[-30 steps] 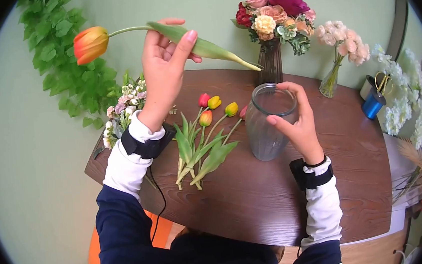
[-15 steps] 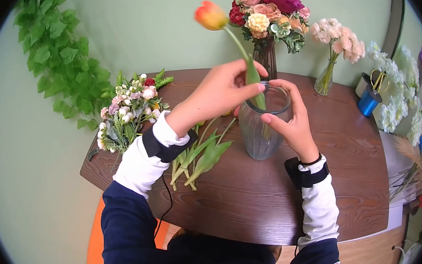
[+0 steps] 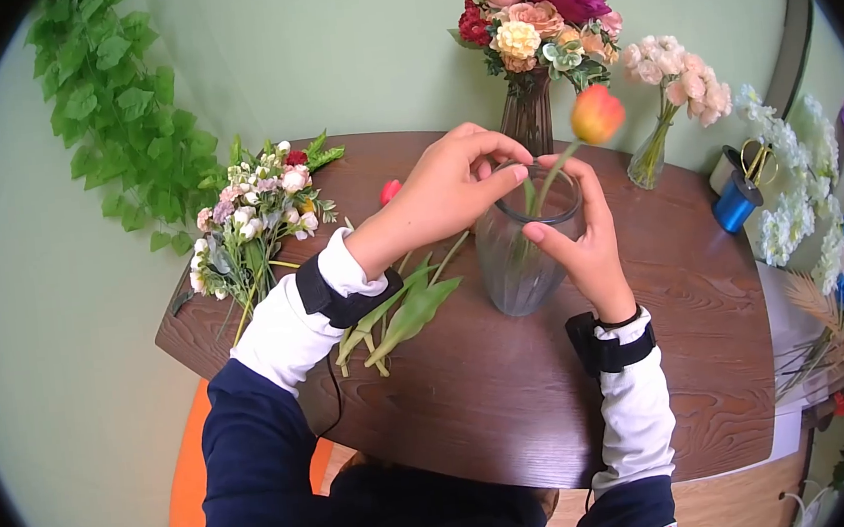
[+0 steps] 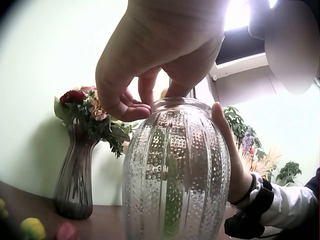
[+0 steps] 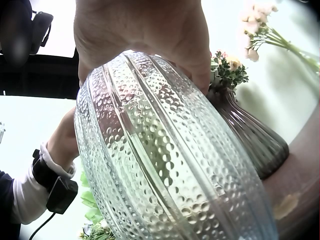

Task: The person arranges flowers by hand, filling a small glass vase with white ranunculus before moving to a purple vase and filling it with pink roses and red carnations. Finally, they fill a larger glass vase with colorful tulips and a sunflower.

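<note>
A clear ribbed glass vase (image 3: 518, 273) stands on the brown table, its neck held between the thumb and fingers of my right hand (image 3: 590, 234). Inside it stands an orange-yellow tulip (image 3: 597, 115), whose bloom leans out over the rim to the right; its green shows through the bumpy glass (image 4: 175, 175) in the left wrist view. Over the far left of the rim is my left hand (image 3: 455, 180), fingers bent loosely at the edge, the tulip stem apart from its thumb. More tulips lie left of the vase, their leaves (image 3: 415, 322) partly hidden by my left forearm.
Behind the vase stands a dark fluted vase (image 3: 527, 114) with a mixed bouquet. Pale pink flowers (image 3: 677, 76) in slim glass and a blue spool (image 3: 736, 204) are at the right. Small mixed flowers (image 3: 262, 207) lie at the left, near a hanging green vine (image 3: 124, 129).
My left hand has brought the tulip from the upper left down into the vase and loosened its fingers from it. The bloom has tipped over to the right. My right hand keeps its grip.
</note>
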### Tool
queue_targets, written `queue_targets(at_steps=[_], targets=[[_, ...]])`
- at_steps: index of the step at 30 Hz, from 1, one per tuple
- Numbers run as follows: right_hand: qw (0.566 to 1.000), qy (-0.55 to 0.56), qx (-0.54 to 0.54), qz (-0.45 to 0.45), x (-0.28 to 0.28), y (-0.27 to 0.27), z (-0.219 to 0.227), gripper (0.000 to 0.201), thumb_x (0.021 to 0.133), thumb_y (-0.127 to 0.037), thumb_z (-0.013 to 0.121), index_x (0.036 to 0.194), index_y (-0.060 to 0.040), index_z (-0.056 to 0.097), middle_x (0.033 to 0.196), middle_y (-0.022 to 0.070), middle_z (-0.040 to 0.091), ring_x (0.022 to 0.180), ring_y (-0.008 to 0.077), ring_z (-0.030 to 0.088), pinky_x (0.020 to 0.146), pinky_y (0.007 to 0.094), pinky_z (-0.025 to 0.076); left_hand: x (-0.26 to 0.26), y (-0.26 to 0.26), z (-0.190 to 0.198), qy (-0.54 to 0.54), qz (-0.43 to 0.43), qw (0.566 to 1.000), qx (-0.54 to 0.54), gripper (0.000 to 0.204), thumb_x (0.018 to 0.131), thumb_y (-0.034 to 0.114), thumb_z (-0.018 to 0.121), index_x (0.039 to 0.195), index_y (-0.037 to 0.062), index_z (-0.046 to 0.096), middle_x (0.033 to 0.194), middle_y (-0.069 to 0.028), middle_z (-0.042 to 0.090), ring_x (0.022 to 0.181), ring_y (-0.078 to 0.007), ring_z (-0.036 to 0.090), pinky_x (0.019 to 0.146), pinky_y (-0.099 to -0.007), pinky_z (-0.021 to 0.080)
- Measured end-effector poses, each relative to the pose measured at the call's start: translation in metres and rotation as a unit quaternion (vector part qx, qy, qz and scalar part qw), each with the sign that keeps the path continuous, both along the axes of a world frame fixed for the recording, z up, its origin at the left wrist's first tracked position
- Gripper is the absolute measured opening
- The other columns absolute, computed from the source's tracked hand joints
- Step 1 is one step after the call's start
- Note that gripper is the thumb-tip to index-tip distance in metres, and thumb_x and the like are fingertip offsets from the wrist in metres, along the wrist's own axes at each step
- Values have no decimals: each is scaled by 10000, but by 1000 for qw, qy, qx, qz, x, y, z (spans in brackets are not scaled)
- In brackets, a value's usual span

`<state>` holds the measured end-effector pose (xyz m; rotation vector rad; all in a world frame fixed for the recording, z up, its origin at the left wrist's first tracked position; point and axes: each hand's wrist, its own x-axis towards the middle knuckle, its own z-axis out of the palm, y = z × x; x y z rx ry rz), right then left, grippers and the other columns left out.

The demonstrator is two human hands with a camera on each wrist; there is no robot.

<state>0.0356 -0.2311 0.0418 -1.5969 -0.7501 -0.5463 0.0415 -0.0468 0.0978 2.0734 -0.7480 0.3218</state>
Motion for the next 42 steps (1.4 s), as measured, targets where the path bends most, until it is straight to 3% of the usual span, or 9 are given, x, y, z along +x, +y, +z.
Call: queue_targets(at_steps=[7,11,13,17,21,26,33,38,42], targets=[[1000,12,13,8,-1,0,-2,606,657,-222,783,1163,-36,507,1126,79,532,1058,204,492,927,331,369,6,30,-9,55,32,997,-32,231,902,200,566,1063,40,607,857,7,608,748,-35,512,690,-203,429],[1000,1,16,7,2,1,-3,604,660,-217,784,1165,-33,508,1130,77,533,1053,201,497,929,332,371,19,81,-26,103,103,989,41,222,899,202,561,1014,23,626,851,-14,641,749,-66,549,697,-235,457],[1000,0,24,10,1,1,-3,603,660,-212,784,1165,-33,508,1130,78,533,1052,201,500,930,332,372,25,111,-40,51,140,972,179,218,829,210,607,936,27,658,816,-97,678,718,-185,645,688,-307,499],[999,7,32,23,1,2,-4,595,667,-196,778,1171,-35,506,1132,77,534,1062,198,501,938,332,371,32,158,-69,123,155,947,252,220,797,223,630,908,36,668,833,-123,677,733,-236,653,695,-329,502],[999,13,30,26,0,1,-2,594,672,-189,771,1180,-37,503,1129,75,538,1075,195,496,944,332,368,27,160,-76,161,198,929,268,225,742,241,683,834,37,678,806,-119,678,730,-244,650,692,-338,501],[999,21,34,28,0,2,-1,597,676,-188,767,1187,-41,498,1126,73,540,1083,196,494,948,333,363,26,152,-89,165,195,866,430,248,681,294,709,774,65,690,772,-140,667,747,-289,644,698,-363,499],[999,15,31,23,1,2,-4,597,681,-195,762,1193,-46,494,1131,73,536,1081,196,493,953,332,358,27,161,-84,134,240,916,293,209,688,242,653,764,47,661,682,-144,642,686,-296,635,659,-368,494],[999,24,35,32,1,2,-4,595,685,-198,760,1195,-46,493,1135,72,534,1083,195,491,952,330,357,16,172,-58,130,221,952,169,90,792,95,605,844,22,605,742,-13,615,636,-75,565,577,-227,450],[998,27,40,35,1,2,-4,597,686,-200,760,1197,-47,493,1134,71,533,1079,193,491,950,328,358,4,172,-31,54,255,959,108,90,817,84,589,879,21,600,746,-11,613,672,-60,550,595,-212,441]])
